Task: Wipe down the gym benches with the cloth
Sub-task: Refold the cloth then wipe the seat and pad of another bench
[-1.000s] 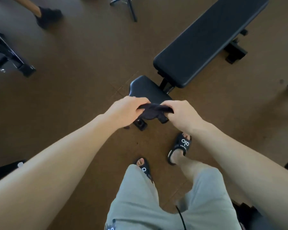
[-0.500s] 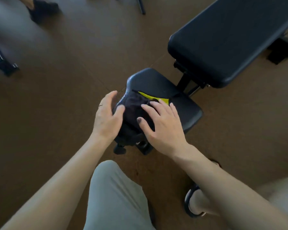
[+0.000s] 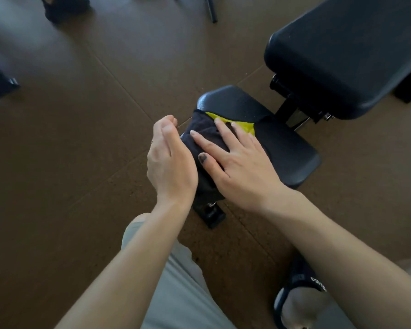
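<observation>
Where the head view centres, we see our right hand [image 3: 241, 167] lying flat on a dark cloth [image 3: 203, 131], fingers straight and spread, pressing it onto the small black seat pad [image 3: 287, 148] of the gym bench. A yellow patch of the cloth [image 3: 237, 123] peeks out past the fingertips. Our left hand [image 3: 170, 160] stands on edge just left of the cloth, fingers loosely bent and holding nothing; whether it touches the fabric we cannot tell. The cloth's near end drapes over the pad's edge and hides behind both hands. Below it, a black frame foot [image 3: 211, 216] juts out onto the brown floor [image 3: 81, 150].

At upper right, the long back pad [image 3: 342, 51] runs out of frame, its metal hinge partly shadowed. At lower centre, our grey shorts [image 3: 176, 293] fill the gap between the forearms, and at lower right a dark slide sandal [image 3: 301, 283] is half covered by the right arm. At upper left, another person's dark shoe [image 3: 64, 7] is cut off and blurred.
</observation>
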### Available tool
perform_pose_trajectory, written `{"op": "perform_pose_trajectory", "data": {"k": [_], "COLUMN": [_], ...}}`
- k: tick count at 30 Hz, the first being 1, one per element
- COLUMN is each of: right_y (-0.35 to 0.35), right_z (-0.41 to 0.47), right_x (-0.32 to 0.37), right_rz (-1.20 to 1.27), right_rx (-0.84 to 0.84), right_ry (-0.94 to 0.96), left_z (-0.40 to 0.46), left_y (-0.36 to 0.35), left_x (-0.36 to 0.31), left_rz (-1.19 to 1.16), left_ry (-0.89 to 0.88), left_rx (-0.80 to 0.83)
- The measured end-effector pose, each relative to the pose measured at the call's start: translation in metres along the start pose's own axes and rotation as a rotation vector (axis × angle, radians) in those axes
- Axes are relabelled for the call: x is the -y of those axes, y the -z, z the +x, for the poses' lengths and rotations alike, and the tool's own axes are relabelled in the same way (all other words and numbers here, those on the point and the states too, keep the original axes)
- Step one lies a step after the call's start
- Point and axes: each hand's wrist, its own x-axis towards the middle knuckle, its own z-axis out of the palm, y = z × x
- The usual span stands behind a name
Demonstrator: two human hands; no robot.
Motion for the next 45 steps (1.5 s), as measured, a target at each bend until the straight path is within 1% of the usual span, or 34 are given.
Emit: {"op": "perform_pose_trajectory", "data": {"k": [4,8,11,14,17,19,21,23,26,28,32,35,38,40,42,45], "right_y": [0.0,0.005,0.001,-0.001,0.0,0.003,0.006,0.005,0.004,0.003,-0.002,-0.003,-0.001,-0.001,-0.001,0.007], "right_z": [0.056,0.116,0.102,0.046,0.009,0.019,0.048,0.087,0.126,0.122,0.071,0.06,0.084,0.113,0.141,0.162], "right_x": [-0.009,-0.023,-0.02,-0.001,0.014,0.006,-0.008,-0.021,-0.021,-0.015,0.007,0.011,-0.003,-0.02,-0.038,-0.064], "right_rz": [-0.001,0.032,0.056,0.063,0.083,0.083,0.057,-0.002,-0.139,-0.123,0.061,0.057,0.023,-0.033,-0.052,0.004], "right_rx": [0.042,0.105,0.084,0.056,0.075,0.103,0.087,0.052,0.102,0.108,0.029,0.03,0.069,0.068,0.053,0.02], "right_ry": [0.038,-0.051,-0.024,0.082,0.151,0.195,0.222,0.219,0.217,0.227,0.266,0.312,0.339,0.322,0.258,0.068], "left_z": [-0.001,0.0,0.0,-0.001,-0.002,-0.001,0.0,0.0,0.001,0.001,0.0,0.0,0.0,0.0,-0.001,-0.002], "left_y": [-0.001,-0.001,-0.003,-0.003,-0.004,-0.005,-0.005,-0.005,-0.005,-0.006,-0.005,-0.005,-0.004,-0.005,-0.005,-0.005], "left_x": [0.006,0.005,0.006,0.009,0.01,0.011,0.011,0.01,0.008,0.009,0.012,0.01,0.011,0.011,0.008,0.004], "left_rz": [-0.042,-0.032,-0.095,-0.201,-0.236,-0.247,-0.238,-0.211,-0.167,-0.179,-0.228,-0.202,-0.147,-0.096,-0.06,0.006], "left_ry": [-0.026,-0.019,0.008,0.02,0.012,0.004,0.002,-0.008,-0.018,-0.026,-0.037,-0.042,-0.057,-0.07,-0.065,-0.073], "left_rx": [-0.047,-0.048,-0.1,-0.17,-0.196,-0.181,-0.169,-0.168,-0.156,-0.157,-0.178,-0.146,-0.115,-0.104,-0.103,-0.091]}}
